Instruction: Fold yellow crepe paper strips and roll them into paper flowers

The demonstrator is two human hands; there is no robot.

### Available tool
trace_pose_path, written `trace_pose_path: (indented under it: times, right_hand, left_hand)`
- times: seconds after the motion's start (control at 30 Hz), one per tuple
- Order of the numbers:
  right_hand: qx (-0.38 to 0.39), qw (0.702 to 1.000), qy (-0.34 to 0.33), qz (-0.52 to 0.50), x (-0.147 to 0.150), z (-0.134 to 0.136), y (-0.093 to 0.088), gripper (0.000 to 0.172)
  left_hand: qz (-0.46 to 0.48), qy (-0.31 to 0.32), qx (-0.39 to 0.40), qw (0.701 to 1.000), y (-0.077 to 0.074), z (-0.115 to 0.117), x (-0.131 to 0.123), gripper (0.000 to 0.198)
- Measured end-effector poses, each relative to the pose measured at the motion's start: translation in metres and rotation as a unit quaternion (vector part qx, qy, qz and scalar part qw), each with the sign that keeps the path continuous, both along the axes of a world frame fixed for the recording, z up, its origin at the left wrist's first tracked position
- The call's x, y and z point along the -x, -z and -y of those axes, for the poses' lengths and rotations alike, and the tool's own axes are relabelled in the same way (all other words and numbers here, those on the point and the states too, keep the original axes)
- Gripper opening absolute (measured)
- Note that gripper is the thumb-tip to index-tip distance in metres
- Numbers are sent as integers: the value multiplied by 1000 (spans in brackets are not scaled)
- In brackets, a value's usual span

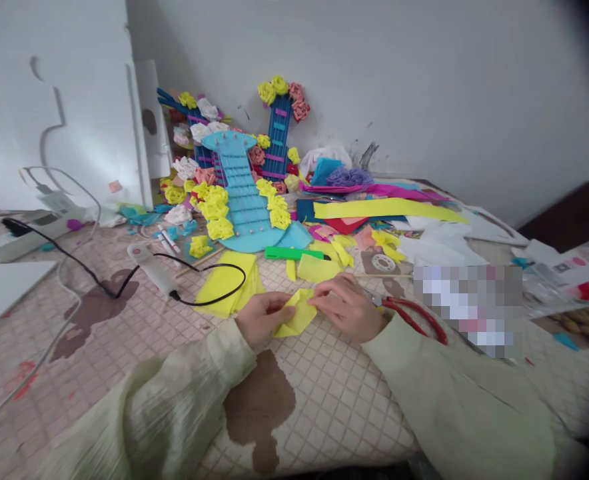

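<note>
A small yellow paper piece (297, 313) lies on the patterned table cover between my two hands. My left hand (259, 317) pinches its left edge with closed fingers. My right hand (347, 307) presses and pinches its right upper edge, fingers curled together. Behind the hands lie a stack of yellow paper sheets (227, 283) and a smaller yellow piece (317, 268). Red-handled scissors (414, 317) rest just right of my right wrist.
A white glue gun (152, 267) with a black cord lies at the left. Blue craft stands with paper flowers (239, 193) rise at the back. Coloured paper scraps (384, 210) cover the back right. A white power strip (19, 237) sits at far left.
</note>
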State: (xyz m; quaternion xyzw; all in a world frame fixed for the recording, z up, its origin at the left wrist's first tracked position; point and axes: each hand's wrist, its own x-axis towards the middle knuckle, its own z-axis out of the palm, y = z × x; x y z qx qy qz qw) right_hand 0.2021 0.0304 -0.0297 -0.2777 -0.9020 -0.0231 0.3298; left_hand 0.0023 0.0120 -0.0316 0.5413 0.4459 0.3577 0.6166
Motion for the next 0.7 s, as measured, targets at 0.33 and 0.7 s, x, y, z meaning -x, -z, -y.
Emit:
trace_pose_path:
  times: [0.33, 0.7]
  right_hand:
    - [-23, 987, 152, 35, -7, 15, 7, 13]
    - [46, 987, 151, 38, -7, 25, 9, 13]
  left_hand:
    - [-294, -30, -414, 861, -10, 4, 11, 34]
    - [-395, 40, -434, 808, 2, 6, 5, 13]
